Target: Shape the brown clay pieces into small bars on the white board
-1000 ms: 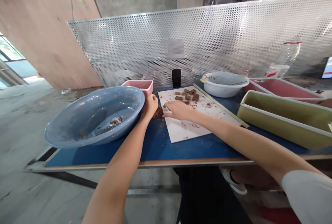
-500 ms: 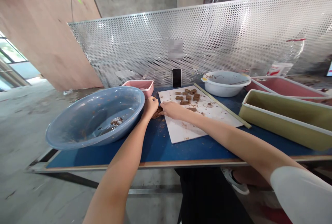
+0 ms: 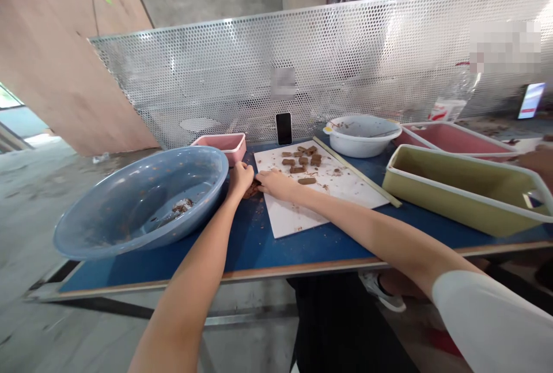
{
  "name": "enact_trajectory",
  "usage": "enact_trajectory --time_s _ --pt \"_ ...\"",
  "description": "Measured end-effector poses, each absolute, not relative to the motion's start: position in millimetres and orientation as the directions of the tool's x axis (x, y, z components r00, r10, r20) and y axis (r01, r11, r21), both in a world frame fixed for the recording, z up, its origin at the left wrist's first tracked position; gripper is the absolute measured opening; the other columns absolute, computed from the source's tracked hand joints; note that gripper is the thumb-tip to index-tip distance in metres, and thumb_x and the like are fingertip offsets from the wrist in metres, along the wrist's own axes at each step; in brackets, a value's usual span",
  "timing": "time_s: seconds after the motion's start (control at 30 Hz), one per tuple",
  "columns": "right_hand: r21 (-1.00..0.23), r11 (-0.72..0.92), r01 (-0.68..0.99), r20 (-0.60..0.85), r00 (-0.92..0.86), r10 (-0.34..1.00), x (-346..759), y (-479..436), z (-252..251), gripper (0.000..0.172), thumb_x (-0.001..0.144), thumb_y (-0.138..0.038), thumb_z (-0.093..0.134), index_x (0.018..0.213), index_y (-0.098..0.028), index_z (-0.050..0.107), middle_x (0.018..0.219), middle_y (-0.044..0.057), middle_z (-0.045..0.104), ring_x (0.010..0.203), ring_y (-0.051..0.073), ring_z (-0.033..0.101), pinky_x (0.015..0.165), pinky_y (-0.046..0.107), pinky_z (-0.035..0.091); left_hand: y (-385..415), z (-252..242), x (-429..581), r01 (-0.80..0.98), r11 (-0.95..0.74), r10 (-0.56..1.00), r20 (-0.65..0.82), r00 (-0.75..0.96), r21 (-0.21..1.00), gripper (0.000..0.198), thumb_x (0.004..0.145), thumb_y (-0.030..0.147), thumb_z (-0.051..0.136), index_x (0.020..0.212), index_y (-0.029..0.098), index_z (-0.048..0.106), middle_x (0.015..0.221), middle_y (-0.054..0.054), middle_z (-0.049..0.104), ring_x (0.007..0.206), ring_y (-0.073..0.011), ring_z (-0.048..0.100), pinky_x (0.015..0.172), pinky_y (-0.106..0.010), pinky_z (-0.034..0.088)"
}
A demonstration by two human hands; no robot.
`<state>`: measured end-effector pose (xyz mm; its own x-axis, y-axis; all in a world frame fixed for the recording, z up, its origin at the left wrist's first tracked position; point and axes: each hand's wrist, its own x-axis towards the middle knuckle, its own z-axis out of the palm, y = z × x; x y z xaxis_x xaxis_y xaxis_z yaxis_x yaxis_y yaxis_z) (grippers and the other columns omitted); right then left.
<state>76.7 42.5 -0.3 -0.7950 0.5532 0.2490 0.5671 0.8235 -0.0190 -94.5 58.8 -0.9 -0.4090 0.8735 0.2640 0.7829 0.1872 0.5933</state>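
Note:
My left hand and my right hand meet at the left edge of a white cutting board on the blue table. Between them lies a brown lump of dough-like stuff. The left hand curls against the lump; the right hand lies over the board's edge with fingers pressed toward it. Several small brown cut pieces sit at the board's far end. A long wooden stick lies along the board's right side.
A large blue basin with brown scraps stands at the left. Behind it is a small pink tray. A phone leans on the perforated metal screen. A white bowl, an olive-green tray and a pink tray stand at the right.
My right hand has slid left off the board toward the brown lump, meeting my left hand. The view has shifted a little to the right.

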Motion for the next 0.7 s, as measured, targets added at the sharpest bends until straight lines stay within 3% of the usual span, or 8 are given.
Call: enact_trajectory --time_s 0.37,0.7 --pt "-0.081 0.871 0.484 0.299 -0.822 0.484 82.7 46.4 -1.6 0.015 0.112 -0.024 0.066 0.119 -0.012 0.069 0.120 0.016 0.078 0.111 0.027 0.072 0.097 0.036 0.046 59.2 0.7 -92.9 0.775 0.223 0.845 0.279 -0.457 0.592 0.020 0.097 0.021 0.058 0.110 0.018 0.073 0.120 -0.021 0.083 0.123 -0.0365 0.076 0.103 -0.040 0.055" --pt "-0.081 0.887 0.455 0.320 -0.831 0.455 80.5 47.3 -4.2 0.012 0.110 -0.023 0.066 0.112 -0.013 0.070 0.116 0.015 0.078 0.106 0.025 0.072 0.096 0.034 0.046 56.1 5.9 -93.5 0.775 0.247 0.849 0.256 -0.463 0.582 0.017 0.099 0.021 0.056 0.104 0.018 0.071 0.123 -0.023 0.082 0.125 -0.0379 0.076 0.102 -0.040 0.055"
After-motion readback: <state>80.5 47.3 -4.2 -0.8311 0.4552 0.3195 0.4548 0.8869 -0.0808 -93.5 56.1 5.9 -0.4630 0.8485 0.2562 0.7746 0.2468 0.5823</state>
